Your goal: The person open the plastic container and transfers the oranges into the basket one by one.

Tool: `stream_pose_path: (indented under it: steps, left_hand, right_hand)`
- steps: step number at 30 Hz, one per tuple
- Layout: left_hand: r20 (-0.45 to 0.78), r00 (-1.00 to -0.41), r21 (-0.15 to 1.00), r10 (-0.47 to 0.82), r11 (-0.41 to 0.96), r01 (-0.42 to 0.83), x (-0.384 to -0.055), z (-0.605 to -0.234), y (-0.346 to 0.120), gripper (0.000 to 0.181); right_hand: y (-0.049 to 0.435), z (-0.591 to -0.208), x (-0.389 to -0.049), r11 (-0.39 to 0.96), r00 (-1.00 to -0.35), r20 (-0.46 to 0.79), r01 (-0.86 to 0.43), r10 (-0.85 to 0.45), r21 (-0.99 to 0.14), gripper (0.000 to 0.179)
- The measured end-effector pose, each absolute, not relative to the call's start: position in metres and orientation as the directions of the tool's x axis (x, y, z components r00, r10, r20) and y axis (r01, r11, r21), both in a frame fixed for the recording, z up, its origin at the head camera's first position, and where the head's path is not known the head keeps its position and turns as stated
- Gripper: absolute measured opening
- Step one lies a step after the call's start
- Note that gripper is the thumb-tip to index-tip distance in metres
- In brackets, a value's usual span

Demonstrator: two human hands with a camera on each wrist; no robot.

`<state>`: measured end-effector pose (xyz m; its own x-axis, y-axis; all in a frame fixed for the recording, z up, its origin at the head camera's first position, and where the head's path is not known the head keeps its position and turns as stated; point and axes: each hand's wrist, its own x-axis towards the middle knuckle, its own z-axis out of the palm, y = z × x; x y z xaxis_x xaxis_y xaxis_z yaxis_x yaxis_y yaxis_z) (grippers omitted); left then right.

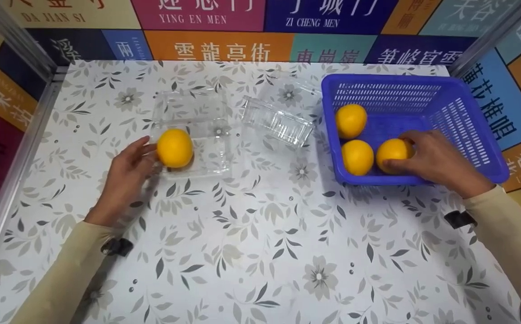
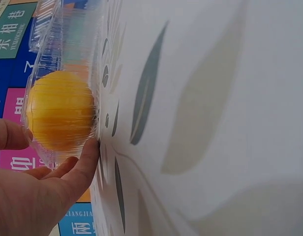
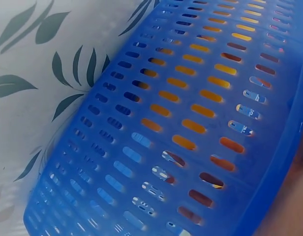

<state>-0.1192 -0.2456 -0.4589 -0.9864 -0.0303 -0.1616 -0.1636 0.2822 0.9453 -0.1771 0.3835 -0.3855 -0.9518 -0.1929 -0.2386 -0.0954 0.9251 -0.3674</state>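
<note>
My left hand (image 1: 127, 166) holds the left side of an open, hinged clear plastic box (image 1: 213, 155). In the left wrist view, the thumb (image 2: 11, 135) is at the box's rim and the other fingers are lower against its wall. One orange (image 1: 175, 148) sits in the box's near left part. Inside a blue-purple basket (image 1: 460, 105), my right hand (image 1: 436, 157) grips an orange (image 1: 391, 155) between thumb and fingers. Two more oranges lie along the basket's left side, a far one (image 1: 351, 121) and a near one (image 1: 357, 157). In the right wrist view, the slotted basket wall (image 3: 156, 123) hides most of the hand.
Another clear plastic box (image 1: 280, 121) lies open between the first box and the basket. A white leaf-patterned cloth (image 1: 242, 252) covers the table. Panels with large printed characters (image 1: 224, 45) stand at the back and both sides.
</note>
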Motion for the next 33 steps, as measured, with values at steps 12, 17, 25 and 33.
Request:
stream_pose_path:
  steps: [12,17,25,33]
  left_hand:
    - [-0.158,-0.987,0.949,-0.026,0.274,-0.159,-0.121,-0.459,-0.245,0.063]
    - [-0.160,-0.987,0.949,-0.025,0.272,-0.160,-0.121,-0.459,-0.245,0.063]
    - [-0.162,-0.986,0.946,-0.028,0.280,-0.164,-0.120,-0.461,-0.247,0.063]
    - [-0.137,-0.990,0.948,-0.019,0.288,-0.137,-0.120,-0.458,-0.245,0.062]
  right_hand:
    - [0.381,-0.383,-0.178,0.926,-0.936,-0.300,-0.062,-0.183,-0.372,0.095]
    - [0.380,-0.380,-0.177,0.917,-0.935,-0.306,-0.045,-0.179,-0.396,0.096]
    - [0.373,-0.374,-0.170,0.865,-0.978,-0.158,-0.037,-0.133,-0.500,0.087]
    - [0.360,-0.364,-0.163,0.814,-0.999,-0.008,-0.035,-0.049,-0.580,0.077]
